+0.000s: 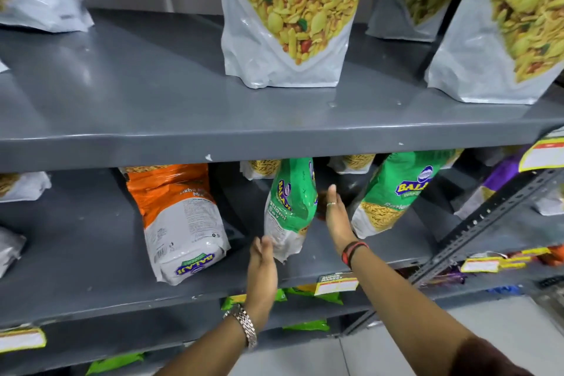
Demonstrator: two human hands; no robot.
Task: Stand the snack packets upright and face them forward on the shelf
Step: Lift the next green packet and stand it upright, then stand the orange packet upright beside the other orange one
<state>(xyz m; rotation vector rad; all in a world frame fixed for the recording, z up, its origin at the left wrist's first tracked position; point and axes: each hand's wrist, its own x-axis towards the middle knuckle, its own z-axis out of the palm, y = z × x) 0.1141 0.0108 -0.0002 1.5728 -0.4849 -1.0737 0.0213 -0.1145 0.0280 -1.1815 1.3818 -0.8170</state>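
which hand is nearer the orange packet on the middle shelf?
Left. The left hand is just right of the orange packet, at the green packet's bottom corner. The right hand is beyond that green packet.

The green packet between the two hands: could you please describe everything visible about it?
The green packet is a glossy plastic pouch, green above and white below, with a Balaji logo and "Ratlami Sev" lettering. It stands on the middle shelf, turned edge-on and leaning. The left hand is at its lower corner, the right hand flat beside it; firm contact is unclear.
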